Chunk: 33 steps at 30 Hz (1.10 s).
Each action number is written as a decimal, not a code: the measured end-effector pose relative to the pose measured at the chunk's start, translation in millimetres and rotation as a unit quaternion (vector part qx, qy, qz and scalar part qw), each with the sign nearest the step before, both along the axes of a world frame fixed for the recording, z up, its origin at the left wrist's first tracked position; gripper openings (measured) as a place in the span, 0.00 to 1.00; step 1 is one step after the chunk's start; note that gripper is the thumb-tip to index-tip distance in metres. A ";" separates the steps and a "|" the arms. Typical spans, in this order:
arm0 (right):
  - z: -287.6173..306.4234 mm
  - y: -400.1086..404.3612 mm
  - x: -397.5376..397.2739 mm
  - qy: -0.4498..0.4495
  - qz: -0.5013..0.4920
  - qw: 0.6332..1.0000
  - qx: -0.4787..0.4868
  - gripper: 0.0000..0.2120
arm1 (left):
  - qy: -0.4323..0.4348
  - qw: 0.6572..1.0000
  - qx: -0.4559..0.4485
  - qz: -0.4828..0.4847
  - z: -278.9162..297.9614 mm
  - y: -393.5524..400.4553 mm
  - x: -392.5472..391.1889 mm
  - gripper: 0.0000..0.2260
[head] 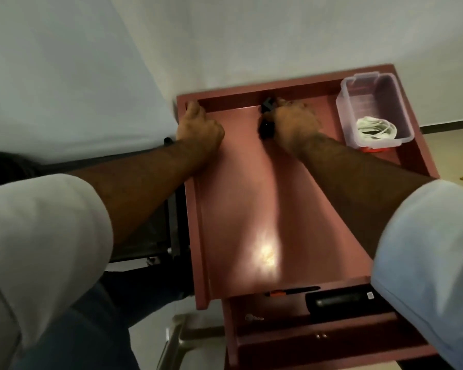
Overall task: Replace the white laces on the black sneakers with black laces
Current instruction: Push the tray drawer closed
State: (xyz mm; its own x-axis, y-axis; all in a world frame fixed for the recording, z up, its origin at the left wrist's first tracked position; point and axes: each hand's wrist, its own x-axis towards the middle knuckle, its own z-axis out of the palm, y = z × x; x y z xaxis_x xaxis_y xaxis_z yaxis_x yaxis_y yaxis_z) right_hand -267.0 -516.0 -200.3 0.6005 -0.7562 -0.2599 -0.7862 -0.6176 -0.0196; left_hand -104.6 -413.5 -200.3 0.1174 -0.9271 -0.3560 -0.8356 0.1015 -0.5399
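white laces (376,129) lie coiled in a clear tub (344,102); right hand (296,124) grips something black, blurred.

Dim, motion-blurred; glare patch on desk (265,252); wide-angle distortion.

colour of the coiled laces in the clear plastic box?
White, coiled laces at the near end of the clear plastic box; head view shows them, the only view.

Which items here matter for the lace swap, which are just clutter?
Job:
- bundle of white laces inside the clear plastic container
- dark, blurred object at the right hand

Clutter:
- black and orange pen
- black case
- small keys
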 end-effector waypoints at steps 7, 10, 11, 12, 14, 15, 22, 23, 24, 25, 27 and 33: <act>8.2 20.5 -25.9 -0.073 -0.033 0.995 0.054 0.18 | 0.293 0.947 -0.102 0.086 19.7 24.7 -19.9 0.08; 16.5 60.3 -74.8 -0.149 0.018 0.988 0.036 0.19 | 0.444 0.879 -0.111 0.133 41.4 66.8 -62.4 0.19; 22.0 79.8 -98.4 -0.168 0.030 0.985 0.027 0.20 | 0.472 0.866 -0.110 0.122 46.1 85.6 -80.6 0.20; 28.6 99.1 -120.9 -0.183 0.037 0.982 0.020 0.20 | 0.495 0.854 -0.121 0.104 51.0 105.9 -97.5 0.20; 41.0 138.9 -166.0 -0.195 0.044 0.980 0.019 0.19 | 0.524 0.837 -0.139 0.071 55.1 148.1 -129.6 0.20; 43.6 157.1 -186.7 -0.193 0.048 0.980 0.028 0.18 | 0.534 0.833 -0.134 0.062 52.7 166.6 -142.7 0.19; 37.3 257.4 -278.3 -0.108 -0.153 0.949 0.252 0.18 | 0.540 0.816 0.091 0.186 -4.3 239.2 -194.7 0.15; 28.8 261.2 -281.5 -0.093 -0.177 0.945 0.258 0.18 | 0.533 0.816 0.096 0.204 -14.8 242.3 -196.3 0.14; 19.0 261.4 -283.8 -0.082 -0.195 0.942 0.261 0.18 | 0.519 0.820 0.112 0.211 -23.8 242.1 -198.7 0.13; 9.5 258.2 -283.2 -0.076 -0.211 0.938 0.263 0.17 | 0.512 0.822 0.122 0.218 -33.4 241.1 -200.0 0.12; -11.5 246.1 -277.2 -0.068 -0.239 0.932 0.266 0.15 | 0.498 0.815 0.151 0.256 -51.4 236.7 -199.7 0.08; -71.1 215.6 -240.7 0.026 -0.264 0.929 0.259 0.09 | 0.420 0.860 0.203 0.205 -96.4 219.3 -206.0 0.16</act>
